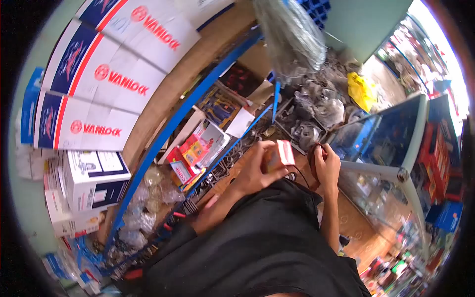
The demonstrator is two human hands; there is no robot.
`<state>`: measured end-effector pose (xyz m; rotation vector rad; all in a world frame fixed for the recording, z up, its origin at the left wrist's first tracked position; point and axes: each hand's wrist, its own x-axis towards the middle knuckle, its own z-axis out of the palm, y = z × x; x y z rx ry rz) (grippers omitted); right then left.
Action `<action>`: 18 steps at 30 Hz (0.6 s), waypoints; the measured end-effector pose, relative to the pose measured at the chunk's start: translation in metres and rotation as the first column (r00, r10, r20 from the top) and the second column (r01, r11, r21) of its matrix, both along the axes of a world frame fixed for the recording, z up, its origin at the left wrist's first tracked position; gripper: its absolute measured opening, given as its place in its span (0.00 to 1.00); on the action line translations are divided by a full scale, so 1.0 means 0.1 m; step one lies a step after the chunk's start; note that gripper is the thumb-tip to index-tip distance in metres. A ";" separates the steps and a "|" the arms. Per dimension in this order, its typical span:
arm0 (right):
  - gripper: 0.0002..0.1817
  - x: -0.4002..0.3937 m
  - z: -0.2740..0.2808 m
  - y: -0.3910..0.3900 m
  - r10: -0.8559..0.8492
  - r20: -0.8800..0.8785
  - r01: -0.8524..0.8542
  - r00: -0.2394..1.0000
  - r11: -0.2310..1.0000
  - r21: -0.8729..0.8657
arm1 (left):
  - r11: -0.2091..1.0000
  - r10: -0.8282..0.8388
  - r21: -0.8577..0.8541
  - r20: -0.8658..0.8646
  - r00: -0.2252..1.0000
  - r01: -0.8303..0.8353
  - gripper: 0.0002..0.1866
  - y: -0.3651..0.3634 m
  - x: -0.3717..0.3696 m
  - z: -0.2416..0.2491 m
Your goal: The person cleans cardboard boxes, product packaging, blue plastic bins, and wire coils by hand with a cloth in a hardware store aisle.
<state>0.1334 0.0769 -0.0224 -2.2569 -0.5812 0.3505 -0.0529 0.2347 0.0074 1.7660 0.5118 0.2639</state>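
In front of the dark clothing, my left hand (256,171) is wrapped round a small orange box (278,154) with a white and red end. My right hand (325,162) is closed in a pinch on a thin dark cord (302,175), which curves down between the two hands. A dark rounded shape sits by the right fingertips and is partly hidden by them. The hands are apart, with the box closer to the left side.
White cartons (111,81) are stacked on a blue-framed shelf (173,123) at the left. Colourful small boxes (190,156) lie below. A glass display case (381,133) stands at the right. Bagged parts (326,111) and a yellow bag (362,91) lie ahead.
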 end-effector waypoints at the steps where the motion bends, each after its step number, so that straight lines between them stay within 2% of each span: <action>1: 0.17 0.04 -0.16 -0.03 0.009 -0.040 -0.013 0.999 0.995 -0.095 | 0.966 0.080 -0.235 -0.128 0.989 -0.108 0.37 0.05 -0.09 -0.06; 2: 0.19 0.07 -0.35 -0.10 0.033 -0.040 -0.039 0.999 0.987 -0.158 | 0.966 0.224 -0.148 0.056 0.973 -0.214 0.34 0.09 -0.17 -0.17; 3: 0.20 0.09 -0.55 -0.17 0.054 -0.038 -0.061 0.998 0.974 -0.220 | 0.894 0.399 -0.275 0.132 0.907 -0.353 0.32 0.14 -0.23 -0.34; 5: 0.21 0.14 -0.89 -0.33 0.081 -0.052 -0.092 0.995 0.958 -0.270 | 0.825 0.565 0.022 -0.010 0.825 -0.565 0.31 0.41 -0.46 -0.67; 7: 0.23 0.15 -1.13 -0.48 0.089 -0.068 -0.107 0.994 0.939 -0.328 | 0.734 0.679 0.194 -0.248 0.691 -0.651 0.33 0.76 -0.63 -0.90; 8: 0.23 0.15 -1.22 -0.54 0.091 -0.078 -0.113 0.993 0.926 -0.360 | 0.686 0.726 0.302 -0.227 0.649 -0.661 0.34 0.89 -0.67 -0.97; 11: 0.24 0.16 -1.47 -0.68 0.074 -0.137 -0.126 0.988 0.896 -0.426 | 0.647 0.752 0.502 -0.297 0.588 -0.574 0.36 1.42 -0.81 -1.40; 12: 0.24 0.16 -1.52 -0.72 0.066 -0.151 -0.126 0.986 0.894 -0.429 | 0.588 0.764 0.641 -0.240 0.599 -0.493 0.36 1.58 -0.86 -1.59; 13: 0.25 0.14 -1.55 -0.78 0.055 -0.167 -0.124 0.984 0.892 -0.435 | 0.627 0.752 0.597 -0.294 0.590 -0.501 0.36 1.62 -0.81 -1.44; 15: 0.25 0.11 -1.63 -0.87 0.008 -0.174 -0.088 0.985 0.884 -0.459 | 0.672 0.702 0.678 -0.453 0.549 -0.299 0.36 1.80 -0.81 -1.50; 18: 0.26 0.07 -1.65 -0.99 -0.078 -0.201 -0.032 0.976 0.870 -0.492 | 0.673 0.685 0.724 -0.532 0.498 -0.152 0.38 2.04 -0.79 -1.70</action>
